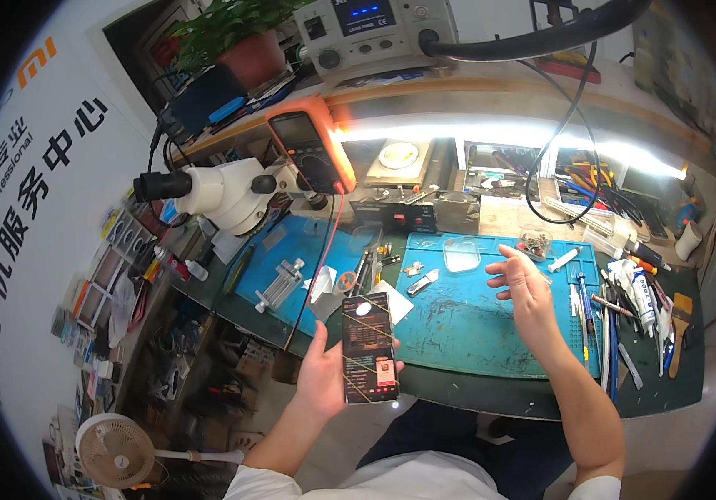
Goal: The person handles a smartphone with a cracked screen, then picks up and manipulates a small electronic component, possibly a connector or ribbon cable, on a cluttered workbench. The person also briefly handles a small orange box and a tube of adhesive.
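Currently, the left hand (pixel 322 375) holds a phone (pixel 370 346) near the front edge of the dark tabletop (pixel 491 397), its lit screen facing up. The thumb lies along the phone's left side and the fingertips show past its right side, so the fingers are wrapped around it from beneath. Thin yellow bands cross the screen at a slant (rubber bands, by the look of them). The right hand (pixel 528 292) hangs over the right part of a scratched blue mat (pixel 458 333), well apart from the phone; its fingers are loosely spread, a little curled, and pinch nothing.

Just to the left of that hand, a shallow clear box (pixel 461 255) sits on the mat, and beyond it stands a clear tub (pixel 534 243) of small parts, with a syringe (pixel 564 258) lying beside the tub. Farther right, a white tube (pixel 643 300) lies among pens and hand tools, near a brush (pixel 681 312) with a wooden handle. Behind the phone, a white card (pixel 397 305) lies partly hidden by it. To the left, a metal clamp (pixel 280 285) rests on another blue mat (pixel 251 268), below a white microscope (pixel 229 193) and an orange-edged meter (pixel 299 137).
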Tool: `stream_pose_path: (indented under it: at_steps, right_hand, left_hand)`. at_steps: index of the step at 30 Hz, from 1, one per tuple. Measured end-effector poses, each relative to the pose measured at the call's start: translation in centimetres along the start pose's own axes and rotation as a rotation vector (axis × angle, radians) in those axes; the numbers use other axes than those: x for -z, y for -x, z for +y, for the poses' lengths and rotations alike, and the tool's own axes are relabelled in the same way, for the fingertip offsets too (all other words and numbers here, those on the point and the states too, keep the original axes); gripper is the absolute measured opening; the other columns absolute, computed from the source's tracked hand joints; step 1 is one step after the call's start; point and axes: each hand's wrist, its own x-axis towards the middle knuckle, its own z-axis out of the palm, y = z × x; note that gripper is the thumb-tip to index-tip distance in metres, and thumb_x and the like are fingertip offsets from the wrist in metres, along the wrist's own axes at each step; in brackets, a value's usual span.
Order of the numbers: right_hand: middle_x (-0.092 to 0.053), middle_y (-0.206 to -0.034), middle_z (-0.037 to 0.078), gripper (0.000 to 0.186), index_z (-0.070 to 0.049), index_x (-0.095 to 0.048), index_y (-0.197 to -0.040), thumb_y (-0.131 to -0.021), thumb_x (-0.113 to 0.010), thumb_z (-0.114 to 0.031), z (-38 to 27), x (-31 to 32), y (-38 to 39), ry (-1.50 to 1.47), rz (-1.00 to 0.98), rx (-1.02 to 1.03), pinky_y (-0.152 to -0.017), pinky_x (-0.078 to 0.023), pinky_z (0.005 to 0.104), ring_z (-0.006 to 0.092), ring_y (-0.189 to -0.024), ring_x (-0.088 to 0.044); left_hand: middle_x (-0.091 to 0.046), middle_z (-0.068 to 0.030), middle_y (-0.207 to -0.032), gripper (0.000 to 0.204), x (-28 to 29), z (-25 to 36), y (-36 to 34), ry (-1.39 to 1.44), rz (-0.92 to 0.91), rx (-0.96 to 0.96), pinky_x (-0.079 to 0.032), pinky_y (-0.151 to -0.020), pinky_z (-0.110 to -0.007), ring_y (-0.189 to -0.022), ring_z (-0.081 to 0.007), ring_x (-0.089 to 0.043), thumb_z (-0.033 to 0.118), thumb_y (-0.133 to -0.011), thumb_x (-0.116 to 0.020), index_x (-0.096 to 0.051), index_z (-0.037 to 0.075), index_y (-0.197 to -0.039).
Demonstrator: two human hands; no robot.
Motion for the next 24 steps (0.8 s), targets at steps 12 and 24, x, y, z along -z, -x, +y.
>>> stream_pose_path:
  at_steps: [12, 24]
  right_hand:
    - [-0.070, -0.105, 0.009, 0.055, 0.000, -0.054, -0.141, -0.111, -0.040, -0.044, 0.7, 0.3, -0.6, 0.046, 0.041, 0.046, -0.077, -0.054, 0.0289, 0.0151, -0.092, -0.067]
    - [-0.069, -0.107, 0.010, 0.057, 0.001, -0.048, -0.146, -0.111, -0.039, -0.043, 2.1, 0.7, -1.0, 0.029, 0.045, 0.044, -0.078, -0.052, 0.0278, 0.0140, -0.091, -0.066]
  left_hand:
    - [-0.066, -0.0257, -0.121, 0.100, 1.7, 11.4, 7.7, -0.520, 0.441, -0.363, -0.058, -0.089, -0.046, -0.092, -0.0298, -0.069, 0.081, -0.096, -0.018, -0.050, -0.005, -0.137]
    - [-0.062, -0.0219, -0.134, 0.110, 16.6, 37.2, 2.0, -1.359, 0.979, -0.457, -0.037, -0.110, -0.037, -0.125, -0.0293, -0.056, 0.086, -0.093, -0.025, -0.061, -0.011, -0.131]
